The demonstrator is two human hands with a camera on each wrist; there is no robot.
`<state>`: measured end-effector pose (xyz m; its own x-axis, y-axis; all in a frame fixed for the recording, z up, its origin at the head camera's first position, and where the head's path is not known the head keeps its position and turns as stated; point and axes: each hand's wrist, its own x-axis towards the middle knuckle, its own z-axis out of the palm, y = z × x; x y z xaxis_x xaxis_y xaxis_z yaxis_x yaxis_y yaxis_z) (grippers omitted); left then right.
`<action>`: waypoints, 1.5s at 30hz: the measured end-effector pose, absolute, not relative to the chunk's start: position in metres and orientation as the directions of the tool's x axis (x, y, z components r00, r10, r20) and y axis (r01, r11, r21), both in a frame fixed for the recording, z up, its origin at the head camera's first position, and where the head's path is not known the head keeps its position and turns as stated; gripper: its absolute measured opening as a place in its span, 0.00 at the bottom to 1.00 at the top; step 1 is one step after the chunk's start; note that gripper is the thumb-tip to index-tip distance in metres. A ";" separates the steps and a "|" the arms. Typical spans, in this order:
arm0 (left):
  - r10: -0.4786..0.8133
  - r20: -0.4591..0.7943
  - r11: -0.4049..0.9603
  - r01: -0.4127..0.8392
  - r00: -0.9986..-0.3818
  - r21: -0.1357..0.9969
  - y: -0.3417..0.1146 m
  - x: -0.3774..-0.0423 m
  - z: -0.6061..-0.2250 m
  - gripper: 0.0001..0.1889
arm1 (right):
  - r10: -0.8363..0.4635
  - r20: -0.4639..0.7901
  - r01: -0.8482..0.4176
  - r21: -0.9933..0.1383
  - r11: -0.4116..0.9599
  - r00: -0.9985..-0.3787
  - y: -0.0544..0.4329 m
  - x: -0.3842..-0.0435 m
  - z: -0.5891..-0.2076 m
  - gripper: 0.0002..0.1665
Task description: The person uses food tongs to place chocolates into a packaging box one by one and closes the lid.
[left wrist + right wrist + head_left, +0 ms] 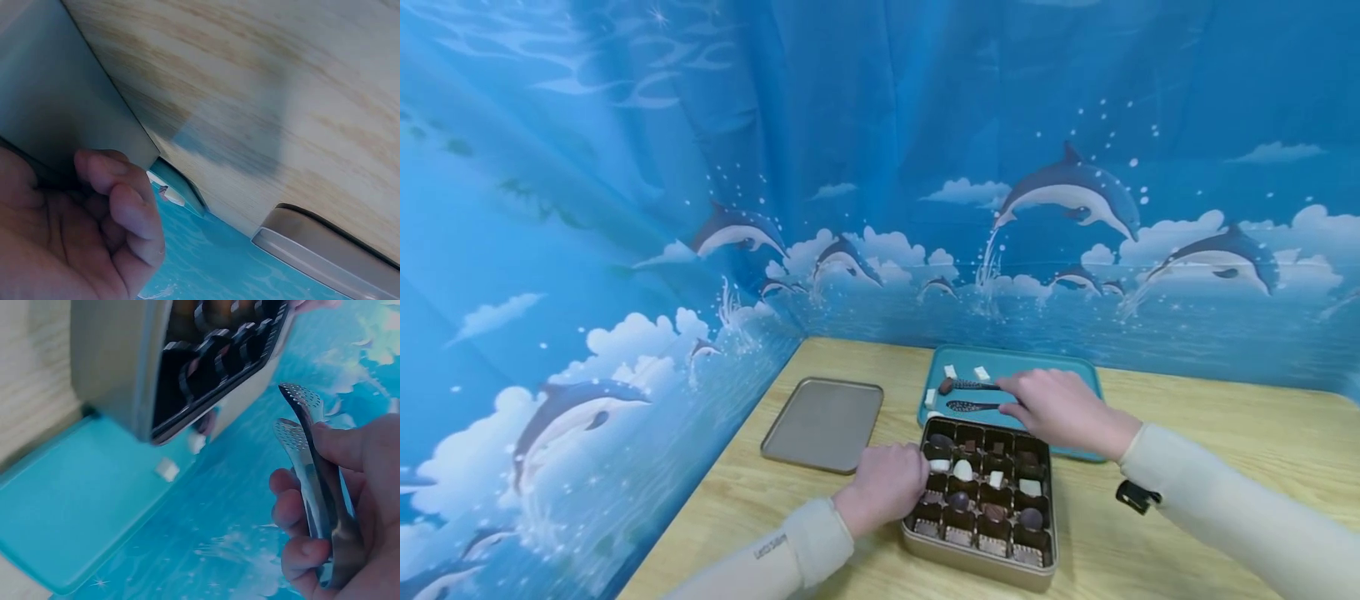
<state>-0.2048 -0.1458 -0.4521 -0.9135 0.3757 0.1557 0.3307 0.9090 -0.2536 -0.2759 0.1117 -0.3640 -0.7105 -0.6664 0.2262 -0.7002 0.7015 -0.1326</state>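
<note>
Tongs (972,407) gripped in my right hand (1056,407) want a light squeeze above the far tray (1011,362); my left hand (887,483) curls at the box (977,568), hold unclear

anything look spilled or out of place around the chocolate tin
Nothing stands out. The loose white pieces lie on the blue tray, the chocolates I can see sit within their compartments, and the tin stands upright on the table.
</note>
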 end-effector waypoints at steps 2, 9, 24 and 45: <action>0.377 0.149 0.907 0.331 -0.914 -0.261 -0.145 -0.205 -0.453 0.15 | -0.662 0.210 -0.692 -0.132 0.709 -0.719 0.110 -0.286 -0.369 0.23; 0.399 0.158 0.892 0.342 -0.903 -0.296 -0.144 -0.206 -0.454 0.15 | -0.643 0.140 -0.658 -0.138 0.741 -0.753 0.102 -0.314 -0.385 0.25; 0.404 0.150 0.887 0.346 -0.902 -0.306 -0.145 -0.204 -0.452 0.15 | -0.620 0.069 -0.624 -0.104 0.775 -0.782 0.084 -0.350 -0.404 0.23; 0.427 0.167 0.880 0.365 -0.889 -0.303 -0.147 -0.204 -0.452 0.16 | -0.621 0.098 -0.628 -0.090 0.773 -0.778 0.076 -0.354 -0.408 0.19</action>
<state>-0.2039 -0.1465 -0.4520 -0.8889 0.4265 0.1674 0.3654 0.8803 -0.3027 -0.3538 0.0762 -0.4077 -0.7777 -0.6210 0.0977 -0.6284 0.7727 -0.0899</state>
